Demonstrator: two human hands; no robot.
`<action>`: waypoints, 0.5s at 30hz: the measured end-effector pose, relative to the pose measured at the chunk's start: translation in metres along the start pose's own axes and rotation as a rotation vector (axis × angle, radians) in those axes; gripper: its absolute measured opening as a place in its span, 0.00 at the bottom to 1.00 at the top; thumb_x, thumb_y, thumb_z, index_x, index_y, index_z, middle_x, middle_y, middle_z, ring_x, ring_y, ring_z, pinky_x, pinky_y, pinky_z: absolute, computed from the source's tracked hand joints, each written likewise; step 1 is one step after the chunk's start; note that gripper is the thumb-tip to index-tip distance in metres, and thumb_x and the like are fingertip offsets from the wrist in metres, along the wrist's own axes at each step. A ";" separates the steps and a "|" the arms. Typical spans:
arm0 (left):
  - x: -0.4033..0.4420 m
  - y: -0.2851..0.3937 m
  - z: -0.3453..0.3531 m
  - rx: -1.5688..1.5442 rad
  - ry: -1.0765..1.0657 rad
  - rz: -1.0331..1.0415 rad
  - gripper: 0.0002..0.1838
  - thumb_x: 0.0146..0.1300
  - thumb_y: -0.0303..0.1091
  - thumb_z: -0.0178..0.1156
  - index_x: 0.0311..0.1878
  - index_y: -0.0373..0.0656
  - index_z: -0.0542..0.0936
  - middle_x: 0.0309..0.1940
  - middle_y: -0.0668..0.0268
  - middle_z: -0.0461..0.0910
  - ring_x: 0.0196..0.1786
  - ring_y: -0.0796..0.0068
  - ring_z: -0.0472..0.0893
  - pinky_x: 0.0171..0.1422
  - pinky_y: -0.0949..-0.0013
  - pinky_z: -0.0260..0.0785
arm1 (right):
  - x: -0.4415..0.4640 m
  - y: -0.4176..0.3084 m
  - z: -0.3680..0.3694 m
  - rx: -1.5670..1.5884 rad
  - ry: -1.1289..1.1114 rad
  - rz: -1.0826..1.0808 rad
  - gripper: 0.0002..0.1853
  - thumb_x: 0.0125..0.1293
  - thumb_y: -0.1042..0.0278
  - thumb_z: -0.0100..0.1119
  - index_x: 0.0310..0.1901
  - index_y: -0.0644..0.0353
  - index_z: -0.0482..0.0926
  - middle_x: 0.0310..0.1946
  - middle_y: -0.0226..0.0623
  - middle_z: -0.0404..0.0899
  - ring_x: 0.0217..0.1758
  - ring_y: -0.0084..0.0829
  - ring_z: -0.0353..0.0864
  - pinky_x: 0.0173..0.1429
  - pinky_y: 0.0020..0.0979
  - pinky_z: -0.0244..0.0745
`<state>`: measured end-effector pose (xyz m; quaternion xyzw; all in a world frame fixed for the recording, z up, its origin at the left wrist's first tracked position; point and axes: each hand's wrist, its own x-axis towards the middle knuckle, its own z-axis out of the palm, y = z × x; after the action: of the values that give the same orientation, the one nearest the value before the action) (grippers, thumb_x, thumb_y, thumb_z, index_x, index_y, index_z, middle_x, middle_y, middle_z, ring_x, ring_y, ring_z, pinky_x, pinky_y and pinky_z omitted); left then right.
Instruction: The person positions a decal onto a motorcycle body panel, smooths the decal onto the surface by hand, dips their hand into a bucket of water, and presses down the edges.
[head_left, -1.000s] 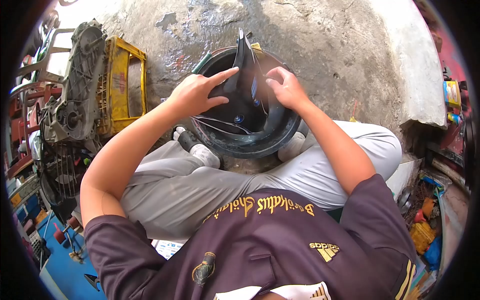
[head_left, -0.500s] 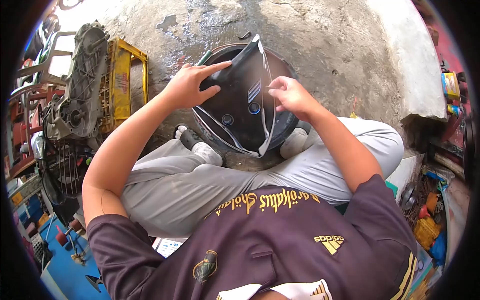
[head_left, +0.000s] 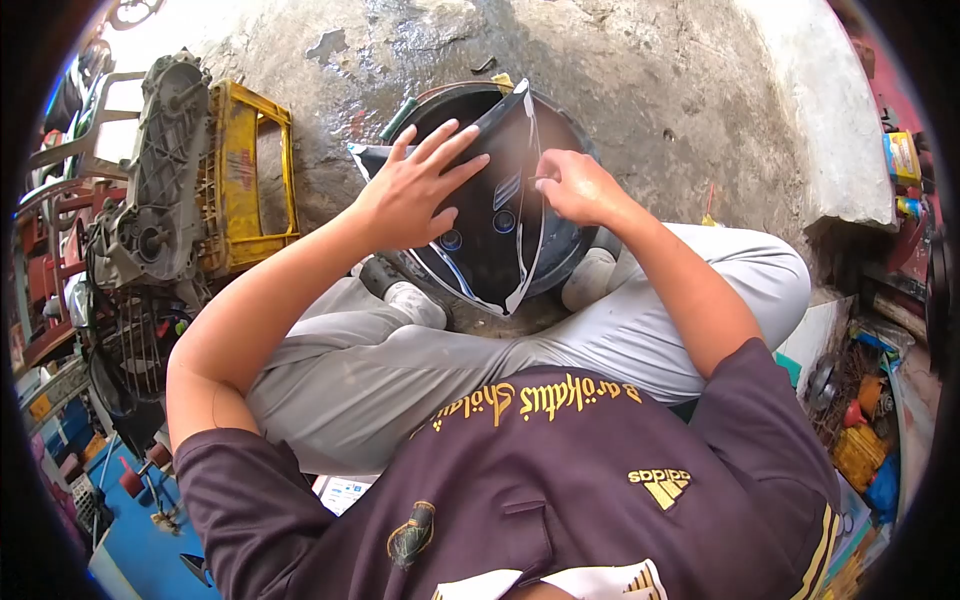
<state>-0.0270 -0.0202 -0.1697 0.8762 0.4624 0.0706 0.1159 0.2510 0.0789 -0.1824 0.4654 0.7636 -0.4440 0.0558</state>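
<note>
A glossy black panel (head_left: 490, 240), pointed at its ends and edged in white, lies across a round black basin (head_left: 582, 135) between my feet. It looks like a motorcycle body panel and bears two round marks and a small striped emblem. My left hand (head_left: 412, 195) rests on or just over its left part, fingers spread and nothing in them. At the right edge of the panel, my right hand (head_left: 578, 187) has thumb and fingertips pinched together. Whatever is in that pinch is too small to make out.
On the left, a yellow crate (head_left: 245, 180) stands beside a grey engine casing (head_left: 155, 190). A white concrete ledge (head_left: 835, 130) runs along the right. Wet, rough concrete floor (head_left: 640, 60) lies ahead. Mixed parts (head_left: 860, 430) are piled at the lower right.
My left hand has moved down and right over the panel, its fingers spreading wider. The panel has tilted slightly, showing its white-edged left corner. My right hand stays pinched at the right edge.
</note>
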 end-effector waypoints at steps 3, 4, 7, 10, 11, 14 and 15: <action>0.000 0.006 0.005 0.058 -0.077 -0.016 0.44 0.62 0.41 0.62 0.83 0.44 0.66 0.88 0.62 0.55 0.92 0.56 0.47 0.91 0.37 0.38 | 0.009 0.009 0.002 0.023 0.107 -0.020 0.14 0.68 0.62 0.63 0.48 0.64 0.84 0.33 0.47 0.90 0.43 0.42 0.92 0.49 0.43 0.84; 0.001 0.006 0.005 0.082 -0.085 -0.003 0.44 0.62 0.41 0.62 0.83 0.44 0.66 0.88 0.62 0.56 0.92 0.56 0.47 0.92 0.37 0.38 | 0.011 0.012 0.003 0.023 0.105 -0.017 0.14 0.68 0.62 0.63 0.48 0.64 0.84 0.33 0.47 0.90 0.43 0.42 0.92 0.49 0.43 0.84; 0.003 0.007 0.004 0.089 -0.109 0.003 0.44 0.60 0.40 0.62 0.82 0.42 0.67 0.88 0.61 0.56 0.92 0.54 0.47 0.92 0.37 0.38 | 0.019 0.014 0.003 0.014 0.167 -0.022 0.15 0.68 0.61 0.64 0.48 0.64 0.84 0.36 0.47 0.91 0.42 0.46 0.91 0.52 0.44 0.83; 0.005 0.005 0.001 0.027 -0.133 -0.003 0.44 0.61 0.42 0.63 0.82 0.41 0.68 0.88 0.61 0.57 0.92 0.53 0.46 0.92 0.38 0.38 | 0.030 0.013 -0.004 0.063 0.290 -0.065 0.14 0.68 0.61 0.64 0.49 0.62 0.85 0.36 0.45 0.91 0.41 0.44 0.91 0.51 0.42 0.83; 0.006 0.005 0.001 -0.017 -0.141 0.000 0.43 0.62 0.45 0.64 0.81 0.41 0.68 0.88 0.60 0.57 0.92 0.52 0.45 0.92 0.38 0.39 | 0.034 0.014 -0.004 0.061 0.286 -0.062 0.14 0.68 0.61 0.64 0.49 0.62 0.85 0.36 0.45 0.91 0.41 0.44 0.91 0.51 0.42 0.83; 0.002 0.004 0.009 -0.088 -0.095 -0.007 0.46 0.65 0.56 0.68 0.81 0.42 0.68 0.88 0.59 0.56 0.92 0.52 0.45 0.92 0.38 0.38 | 0.046 0.017 -0.004 0.179 0.359 -0.010 0.13 0.68 0.60 0.66 0.47 0.60 0.86 0.35 0.46 0.91 0.42 0.43 0.92 0.50 0.43 0.83; 0.002 0.002 0.009 -0.123 -0.123 -0.015 0.51 0.60 0.56 0.73 0.82 0.43 0.66 0.88 0.59 0.55 0.92 0.51 0.44 0.93 0.38 0.35 | 0.046 0.016 0.002 0.191 0.387 -0.012 0.12 0.67 0.62 0.68 0.45 0.60 0.86 0.33 0.47 0.90 0.42 0.46 0.92 0.50 0.44 0.84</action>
<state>-0.0224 -0.0206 -0.1777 0.8666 0.4558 0.0439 0.1984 0.2367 0.1102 -0.2160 0.5407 0.7172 -0.4172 -0.1387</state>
